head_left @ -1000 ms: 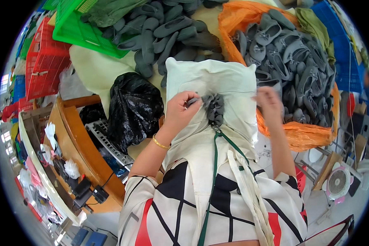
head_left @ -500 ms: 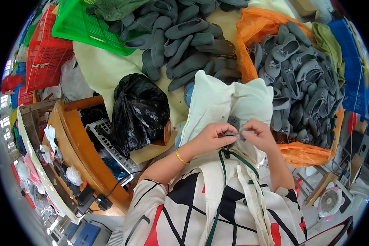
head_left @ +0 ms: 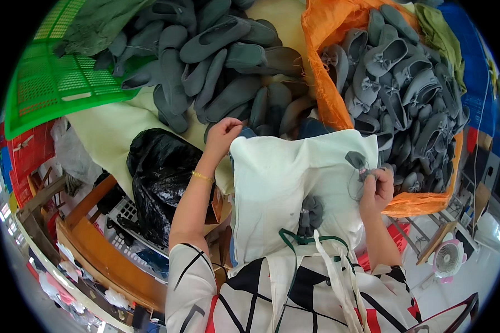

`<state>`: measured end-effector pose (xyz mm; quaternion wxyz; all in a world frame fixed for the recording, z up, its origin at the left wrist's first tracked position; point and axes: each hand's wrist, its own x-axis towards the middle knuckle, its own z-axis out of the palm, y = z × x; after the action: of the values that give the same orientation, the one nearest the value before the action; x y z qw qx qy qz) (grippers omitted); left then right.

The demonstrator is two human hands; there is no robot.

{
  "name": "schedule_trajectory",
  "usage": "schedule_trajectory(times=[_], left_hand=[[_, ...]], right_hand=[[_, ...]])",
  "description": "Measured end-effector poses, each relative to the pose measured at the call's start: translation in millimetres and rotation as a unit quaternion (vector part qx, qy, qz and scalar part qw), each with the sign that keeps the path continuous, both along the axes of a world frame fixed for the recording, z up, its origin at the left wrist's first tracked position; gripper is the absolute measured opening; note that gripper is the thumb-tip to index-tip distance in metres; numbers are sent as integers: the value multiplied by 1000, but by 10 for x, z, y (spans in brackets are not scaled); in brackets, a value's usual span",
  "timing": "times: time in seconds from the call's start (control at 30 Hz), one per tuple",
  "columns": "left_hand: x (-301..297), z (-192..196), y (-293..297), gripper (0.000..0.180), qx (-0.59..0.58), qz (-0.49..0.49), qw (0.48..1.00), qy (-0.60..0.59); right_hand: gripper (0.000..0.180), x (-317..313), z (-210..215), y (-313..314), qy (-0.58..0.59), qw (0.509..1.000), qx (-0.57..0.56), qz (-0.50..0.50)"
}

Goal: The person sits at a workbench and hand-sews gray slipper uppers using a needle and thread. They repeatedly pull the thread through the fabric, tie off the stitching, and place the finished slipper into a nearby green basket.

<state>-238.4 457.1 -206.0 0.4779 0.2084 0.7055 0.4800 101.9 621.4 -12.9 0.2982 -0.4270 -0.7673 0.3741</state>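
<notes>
The right hand pinches a small grey bow between its fingertips, at the right edge of the pale cushion on the person's lap. The left hand, fingers curled, rests at the cushion's top-left corner beside the heap of grey slippers. Another grey bow cluster lies on the cushion's lower middle.

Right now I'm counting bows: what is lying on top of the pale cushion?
A grey bow lies on the pale cushion; the right hand holds another bow piece at its edge. Whatever is underneath is covered.
</notes>
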Motion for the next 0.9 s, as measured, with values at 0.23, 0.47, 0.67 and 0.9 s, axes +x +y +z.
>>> schedule_trajectory(times=[0.23, 0.47, 0.67, 0.9], left_hand=[[161, -877, 640, 63, -250, -310, 890, 224], [129, -1388, 714, 75, -240, -308, 896, 211], [185, -953, 864, 84, -273, -360, 876, 169], [20, -1060, 589, 75, -208, -200, 931, 223]], right_hand=[[13, 104, -49, 39, -102, 994, 37, 18], [16, 106, -63, 106, -86, 996, 18, 24], [18, 101, -38, 83, -108, 993, 42, 35], [18, 61, -13, 163, -123, 988, 58, 70]])
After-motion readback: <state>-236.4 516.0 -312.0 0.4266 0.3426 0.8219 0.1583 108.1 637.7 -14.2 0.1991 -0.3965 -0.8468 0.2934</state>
